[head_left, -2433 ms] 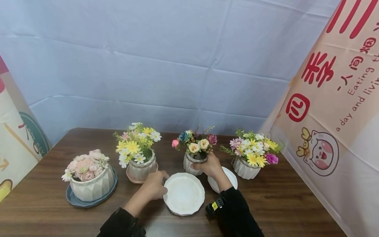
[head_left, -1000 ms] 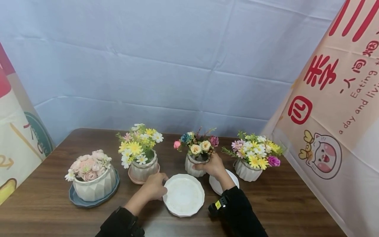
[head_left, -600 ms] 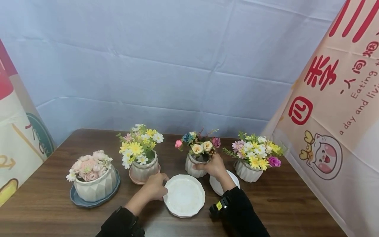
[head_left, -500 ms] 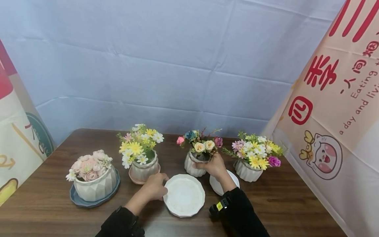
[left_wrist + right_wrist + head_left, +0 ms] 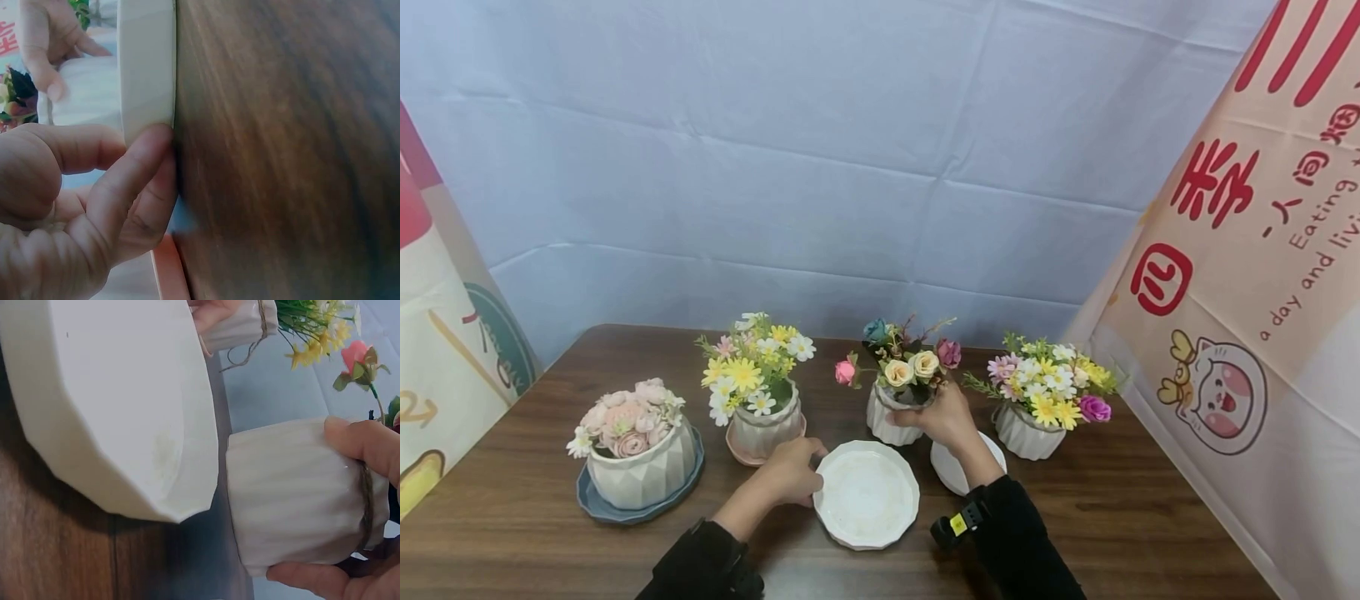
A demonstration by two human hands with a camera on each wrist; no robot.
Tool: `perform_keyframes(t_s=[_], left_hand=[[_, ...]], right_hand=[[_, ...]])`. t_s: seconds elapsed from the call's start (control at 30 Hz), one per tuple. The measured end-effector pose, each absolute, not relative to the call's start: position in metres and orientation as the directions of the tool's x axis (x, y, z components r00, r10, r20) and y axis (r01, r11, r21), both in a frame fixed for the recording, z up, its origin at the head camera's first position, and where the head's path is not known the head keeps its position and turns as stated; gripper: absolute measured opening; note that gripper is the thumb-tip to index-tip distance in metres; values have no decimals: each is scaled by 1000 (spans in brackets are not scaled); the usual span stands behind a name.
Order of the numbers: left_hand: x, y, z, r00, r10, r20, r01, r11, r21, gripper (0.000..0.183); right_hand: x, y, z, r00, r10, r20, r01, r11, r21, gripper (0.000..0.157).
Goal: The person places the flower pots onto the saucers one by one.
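Observation:
My right hand (image 5: 943, 417) grips a white ribbed flowerpot (image 5: 886, 414) by its side, thumb in front. In the right wrist view, a twine band circles the rim of this flowerpot (image 5: 294, 494). Artificial roses (image 5: 910, 367) in cream, pink, blue and mauve fill it. Whether its base touches the table cannot be told. With thumb and fingers, my left hand (image 5: 790, 473) pinches the left edge of a faceted white saucer (image 5: 867, 496), which lies nearer me. The left wrist view shows thumb and index at the rim of that saucer (image 5: 147, 69).
Behind my left hand, a daisy pot (image 5: 767, 429) stands on a pink saucer (image 5: 745, 457). Far left, a peony pot (image 5: 643, 475) sits on a blue saucer (image 5: 617, 515). A smaller white saucer (image 5: 951, 471) lies under my right wrist, with another daisy pot (image 5: 1028, 433) right of it.
In my right hand, the rose pot has turned slightly; the pink rose has swung left and toward me, away from the blue one. My left hand and the saucer it pinches stay put.

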State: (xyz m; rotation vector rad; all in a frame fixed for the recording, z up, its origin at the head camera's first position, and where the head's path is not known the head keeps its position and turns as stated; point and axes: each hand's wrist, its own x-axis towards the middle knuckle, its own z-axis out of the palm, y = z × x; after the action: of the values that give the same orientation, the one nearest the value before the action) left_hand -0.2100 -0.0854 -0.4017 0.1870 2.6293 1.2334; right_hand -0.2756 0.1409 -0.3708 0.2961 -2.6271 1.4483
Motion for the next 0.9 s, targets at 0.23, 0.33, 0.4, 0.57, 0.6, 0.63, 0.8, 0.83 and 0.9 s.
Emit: perform_keyframes(t_s=[0.23, 0.33, 0.4, 0.57, 0.6, 0.63, 0.8, 0.83, 0.9], left_hand=[[-208, -84, -402, -963, 220, -157, 17, 627, 779, 35], [-208, -85, -404, -961, 221, -165, 7, 618, 786, 36], [-209, -86, -404, -960, 222, -168, 4, 614, 789, 37], [-212, -88, -404, -962, 232, -144, 26, 605, 795, 38], [-212, -88, -404, -963, 233, -139, 31, 604, 796, 38], [-213, -89, -404, -963, 233, -136, 34, 605, 795, 38], [-213, -89, -403, -965, 234, -123, 48, 612, 790, 39], [-213, -89, -404, -965, 232, -120, 50, 613, 788, 39], [-212, -89, -404, -966, 232, -113, 56, 614, 787, 38]], right_hand=[[-263, 138, -367, -964, -169, 205, -265, 540, -799, 81], [-255, 137, -364, -953, -225, 203, -296, 550, -781, 82], [-250, 136, -363, -943, -261, 207, -322, 563, -761, 81], [-240, 135, -358, -938, -285, 198, -335, 602, -725, 81], [-238, 135, -357, -937, -290, 196, -337, 604, -722, 81], [-237, 135, -356, -936, -293, 193, -338, 602, -724, 82], [-229, 135, -355, -928, -316, 195, -352, 581, -734, 87], [-228, 135, -355, -927, -321, 194, -353, 571, -742, 87], [-226, 134, -356, -924, -333, 188, -349, 530, -773, 87]])
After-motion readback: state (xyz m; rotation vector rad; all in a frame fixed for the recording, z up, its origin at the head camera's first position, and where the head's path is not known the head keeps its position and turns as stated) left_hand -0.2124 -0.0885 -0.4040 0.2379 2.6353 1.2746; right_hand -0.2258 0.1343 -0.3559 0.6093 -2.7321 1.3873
